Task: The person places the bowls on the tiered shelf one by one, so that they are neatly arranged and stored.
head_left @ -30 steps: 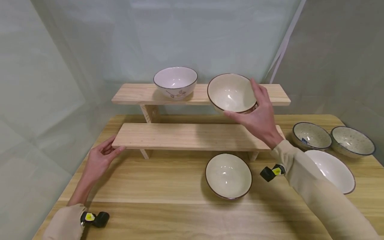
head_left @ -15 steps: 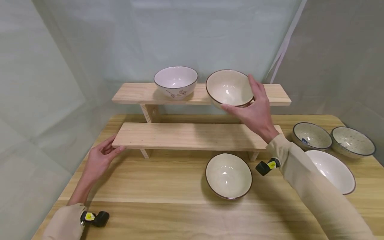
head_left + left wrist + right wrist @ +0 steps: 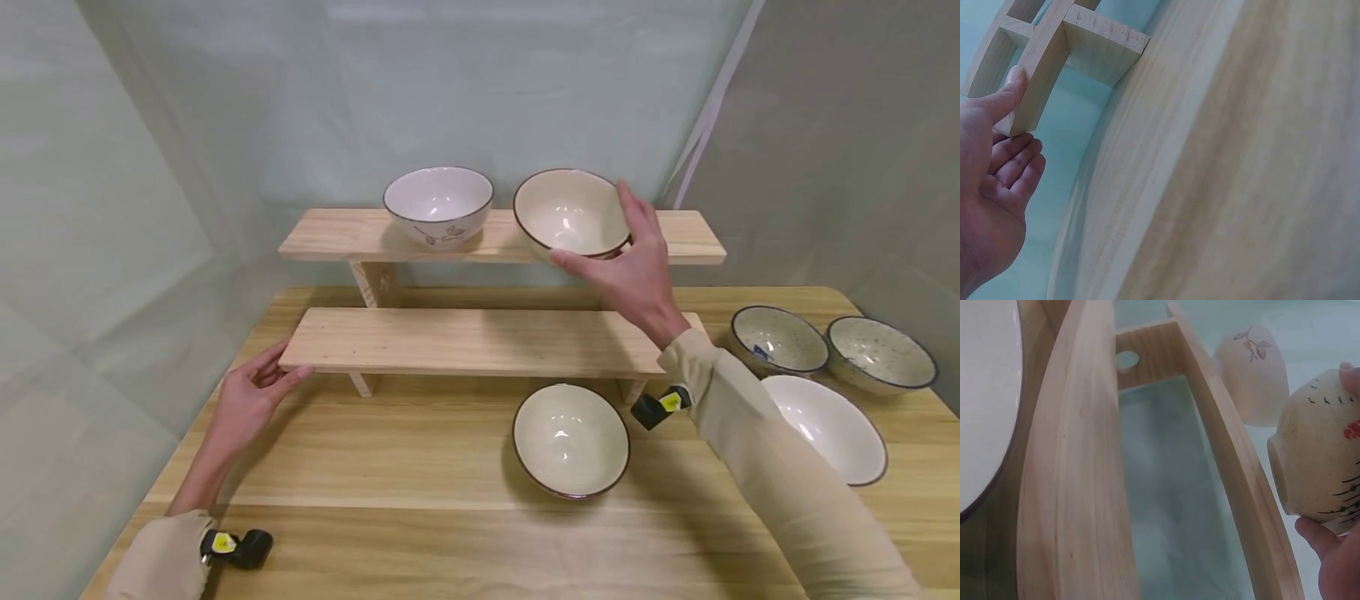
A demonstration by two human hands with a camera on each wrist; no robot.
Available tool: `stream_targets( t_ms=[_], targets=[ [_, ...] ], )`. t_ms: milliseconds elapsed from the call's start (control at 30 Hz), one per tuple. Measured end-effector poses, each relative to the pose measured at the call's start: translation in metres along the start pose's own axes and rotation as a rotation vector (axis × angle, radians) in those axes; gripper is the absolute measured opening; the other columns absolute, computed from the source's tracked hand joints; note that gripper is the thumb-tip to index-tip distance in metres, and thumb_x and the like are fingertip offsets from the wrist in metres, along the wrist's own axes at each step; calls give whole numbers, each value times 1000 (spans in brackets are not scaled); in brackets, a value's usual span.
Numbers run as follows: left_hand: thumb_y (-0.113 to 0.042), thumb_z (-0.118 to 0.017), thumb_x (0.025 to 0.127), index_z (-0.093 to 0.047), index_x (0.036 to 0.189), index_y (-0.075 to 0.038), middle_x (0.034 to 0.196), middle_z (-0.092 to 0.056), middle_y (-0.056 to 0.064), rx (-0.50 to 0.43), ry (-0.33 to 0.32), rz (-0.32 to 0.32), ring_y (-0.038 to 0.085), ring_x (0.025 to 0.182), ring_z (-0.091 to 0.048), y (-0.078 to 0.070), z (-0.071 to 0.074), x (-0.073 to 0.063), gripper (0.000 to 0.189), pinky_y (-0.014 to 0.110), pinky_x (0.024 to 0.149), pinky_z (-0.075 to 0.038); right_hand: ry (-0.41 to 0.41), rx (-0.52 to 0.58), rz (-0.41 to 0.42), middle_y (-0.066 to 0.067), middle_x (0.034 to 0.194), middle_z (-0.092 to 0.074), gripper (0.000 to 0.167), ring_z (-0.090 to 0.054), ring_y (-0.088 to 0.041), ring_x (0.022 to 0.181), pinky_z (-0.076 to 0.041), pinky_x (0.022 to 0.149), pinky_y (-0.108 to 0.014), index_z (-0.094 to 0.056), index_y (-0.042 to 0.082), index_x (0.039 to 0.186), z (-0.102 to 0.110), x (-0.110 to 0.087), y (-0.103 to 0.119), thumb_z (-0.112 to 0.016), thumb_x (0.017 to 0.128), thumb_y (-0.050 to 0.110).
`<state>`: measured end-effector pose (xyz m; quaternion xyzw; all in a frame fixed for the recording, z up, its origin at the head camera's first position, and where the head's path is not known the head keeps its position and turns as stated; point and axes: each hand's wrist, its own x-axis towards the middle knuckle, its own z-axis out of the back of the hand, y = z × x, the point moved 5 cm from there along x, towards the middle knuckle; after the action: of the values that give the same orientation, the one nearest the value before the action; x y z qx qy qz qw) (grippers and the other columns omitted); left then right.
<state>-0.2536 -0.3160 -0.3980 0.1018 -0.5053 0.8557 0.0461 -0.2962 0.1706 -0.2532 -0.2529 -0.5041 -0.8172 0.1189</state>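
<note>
My right hand (image 3: 637, 258) grips a cream bowl (image 3: 566, 212) with a dark brown rim, thumb at the near side and fingers round the right. In the right wrist view this bowl (image 3: 1319, 450) has red and black painted marks, and a gap shows between its foot and the upper board (image 3: 1235, 437). It is to the right of a white bowl (image 3: 442, 208) with a leaf drawing, which stands on the upper board. My left hand (image 3: 251, 400) pinches the left end of the lower board (image 3: 450, 342), thumb on top and fingers beneath, as the left wrist view shows.
Another cream bowl (image 3: 572, 442) stands on the wooden table (image 3: 360, 533) before the stand. At right are two speckled bowls with blue rims, one nearer (image 3: 780, 337) and one farther right (image 3: 881, 354). A white bowl (image 3: 828, 429) is partly behind my right sleeve.
My right hand has carried the cream bowl slightly up and back, a little to the left, over the upper board. My left hand has stayed on the lower board's end.
</note>
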Motion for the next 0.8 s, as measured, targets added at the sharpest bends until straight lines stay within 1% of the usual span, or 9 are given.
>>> stream_targets(
  t_ms=[333, 567, 800],
  targets=[
    [-17, -69, 102, -36, 156, 9, 144, -49, 37, -6, 9, -4, -14, 103, -55, 2, 0, 1, 68, 8, 80, -50, 0, 2, -26, -17, 155, -38, 110, -48, -32, 132, -45, 109, -39, -29, 3, 163, -4, 6, -4, -93, 76, 24],
    [-20, -69, 102, -36, 156, 8, 144, -50, 35, -3, 8, 3, -14, 104, -54, 0, 0, 0, 69, 8, 81, -50, -16, -12, -29, -17, 156, -37, 109, -46, -32, 134, -43, 111, -39, -31, 2, 162, -6, 11, -5, -93, 76, 26],
    [-19, -69, 102, -35, 156, 9, 144, -49, 36, -3, 11, 3, -14, 103, -54, 1, -1, 0, 69, 8, 80, -50, -14, -13, -61, -16, 159, -35, 110, -45, -31, 136, -43, 111, -39, -30, 4, 163, -9, 14, -8, -92, 77, 32]
  ],
)
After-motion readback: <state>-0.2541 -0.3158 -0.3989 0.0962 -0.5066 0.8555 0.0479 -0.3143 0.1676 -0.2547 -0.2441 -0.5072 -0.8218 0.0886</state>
